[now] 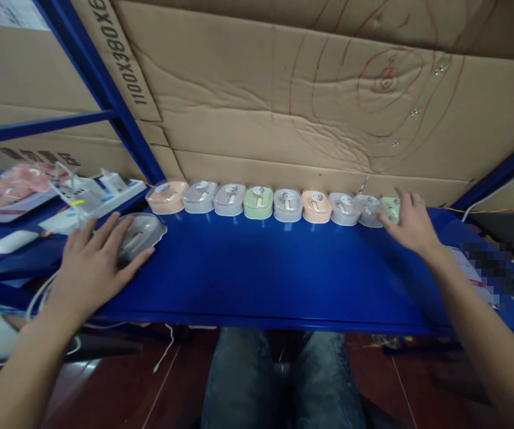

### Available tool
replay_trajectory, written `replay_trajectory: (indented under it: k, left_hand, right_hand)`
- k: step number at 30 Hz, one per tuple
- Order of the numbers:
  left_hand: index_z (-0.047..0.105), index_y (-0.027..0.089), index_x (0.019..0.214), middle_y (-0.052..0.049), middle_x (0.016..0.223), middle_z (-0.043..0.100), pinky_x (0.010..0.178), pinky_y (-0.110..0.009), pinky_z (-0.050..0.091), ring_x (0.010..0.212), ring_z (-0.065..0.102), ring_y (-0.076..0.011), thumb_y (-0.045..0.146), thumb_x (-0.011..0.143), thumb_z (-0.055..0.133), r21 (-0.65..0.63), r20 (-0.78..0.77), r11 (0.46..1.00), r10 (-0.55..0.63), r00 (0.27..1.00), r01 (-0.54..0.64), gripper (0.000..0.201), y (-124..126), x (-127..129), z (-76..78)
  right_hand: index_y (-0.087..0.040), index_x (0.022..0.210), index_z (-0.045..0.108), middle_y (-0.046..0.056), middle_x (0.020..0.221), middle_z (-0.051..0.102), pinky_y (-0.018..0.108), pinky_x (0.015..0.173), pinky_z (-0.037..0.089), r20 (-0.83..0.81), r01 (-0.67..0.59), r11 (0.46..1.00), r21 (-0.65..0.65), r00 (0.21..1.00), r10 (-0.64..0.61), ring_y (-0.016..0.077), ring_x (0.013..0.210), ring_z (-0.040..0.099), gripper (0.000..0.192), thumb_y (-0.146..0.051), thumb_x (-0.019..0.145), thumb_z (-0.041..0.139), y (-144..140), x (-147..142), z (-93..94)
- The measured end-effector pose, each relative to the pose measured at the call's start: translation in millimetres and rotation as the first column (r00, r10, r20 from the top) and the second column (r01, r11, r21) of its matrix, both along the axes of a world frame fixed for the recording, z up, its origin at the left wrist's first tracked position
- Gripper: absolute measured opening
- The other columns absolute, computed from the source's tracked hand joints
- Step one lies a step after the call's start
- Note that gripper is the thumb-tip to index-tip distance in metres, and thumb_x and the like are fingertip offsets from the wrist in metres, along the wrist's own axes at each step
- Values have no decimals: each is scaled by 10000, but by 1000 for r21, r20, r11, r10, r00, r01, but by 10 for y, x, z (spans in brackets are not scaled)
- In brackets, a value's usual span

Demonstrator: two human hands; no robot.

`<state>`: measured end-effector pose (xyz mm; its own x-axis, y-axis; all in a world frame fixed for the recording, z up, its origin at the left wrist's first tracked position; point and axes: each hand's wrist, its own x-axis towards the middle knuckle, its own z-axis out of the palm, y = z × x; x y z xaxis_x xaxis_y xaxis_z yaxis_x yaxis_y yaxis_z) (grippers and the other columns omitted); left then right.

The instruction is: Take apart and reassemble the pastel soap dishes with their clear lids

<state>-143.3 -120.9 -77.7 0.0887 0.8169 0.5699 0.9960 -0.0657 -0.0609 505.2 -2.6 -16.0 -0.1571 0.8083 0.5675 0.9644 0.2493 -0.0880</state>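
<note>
While my left hand [93,262] lies flat with its fingers spread over a grey packaged mouse [143,235], palm pressing down on its clear plastic shell rather than closing around it, that pack sits on the blue shelf [261,280] just in front of the left end of a row. My right hand [411,225] reaches to the other end of the row, fingers loosely open and resting against the last pack, a pale green one [390,208], with my thumb near the grey pack [368,210] beside it; I am touching these packs, not gripping either. Between my two hands runs the line of packaged mice [270,204], set side by side against the back of the shelf and touching one another: peach, grey, grey, green, grey, peach, grey, grey, green from left to right. Behind them stands a wall of creased cardboard [261,107] marked with red scribbled lines. Off to my left, past the blue upright post [105,89], lie a white power strip [91,199] and some blurred orange packets [11,185]. My knees in jeans [279,381] show below the shelf edge.
</note>
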Motion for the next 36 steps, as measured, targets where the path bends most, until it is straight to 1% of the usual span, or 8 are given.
replay_trajectory:
  k: [4,8,15,19,23,30,33,36]
  left_hand:
    - [408,129,1703,-228,1788,366,1373,-630,228,1709,228,-444,575,1109,417,105,65,994,-32,997,25,742,3,259,98]
    - [397,159,1703,-220,1777,386,1372,-658,217,1705,250,-431,549,1114,440,89,59,990,-113,992,108,708,80,550,199]
    - [387,192,1685,-167,1787,378,1386,-602,241,1699,280,-374,484,1120,497,66,43,961,-272,961,269,645,289,1018,285]
    - [406,211,1677,-168,1793,362,1375,-650,252,1691,277,-422,477,1098,542,1,77,937,-349,934,350,651,426,1296,262]
    - [439,242,1659,-158,1759,416,1363,-660,288,1694,278,-413,507,1104,543,-40,154,886,-452,879,463,624,558,1613,280]
    - [479,271,1645,-114,1701,525,1349,-547,369,1596,478,-336,604,1069,621,-247,449,635,-595,667,732,681,809,2165,402]
    - [430,307,1688,-122,1727,499,1320,-577,401,1590,489,-373,678,933,787,-283,600,504,-571,560,816,914,939,2409,333]
    - [391,317,1709,-138,1773,430,1308,-595,414,1601,476,-389,663,767,939,-226,728,369,-551,408,901,1143,1012,2582,216]
  right_hand:
    - [53,1733,153,395,1742,323,556,1289,355,191,184,974,-131,969,-157,469,1609,378,951,-556,1083,487,110,698,-158]
    - [-39,1744,235,295,1788,338,564,1275,376,325,245,942,-231,932,-163,455,1633,346,869,-573,1085,420,111,1009,-412]
    - [-45,1411,592,382,1342,653,651,1090,505,228,318,944,-91,929,-291,529,1321,605,764,-695,1029,470,-220,941,-491]
    - [-91,1440,578,393,1312,617,713,996,518,9,321,946,-35,947,-321,591,1255,623,843,-747,918,671,-396,816,-477]
    - [-143,1495,566,354,1328,618,759,948,531,-24,246,967,-71,968,-248,579,1162,681,728,-651,977,626,-489,731,-515]
    - [-167,1530,517,293,1372,590,688,902,612,48,214,960,-182,977,-208,536,1155,700,737,-626,967,642,-885,213,-498]
    - [-218,1526,515,241,1467,576,673,1019,603,14,-98,975,-197,995,103,499,1291,657,684,-534,948,701,-1003,-227,-450]
    - [-273,1547,500,193,1602,535,640,1126,564,-81,-477,836,-270,877,474,457,1399,613,768,-457,867,807,-921,-705,-369]
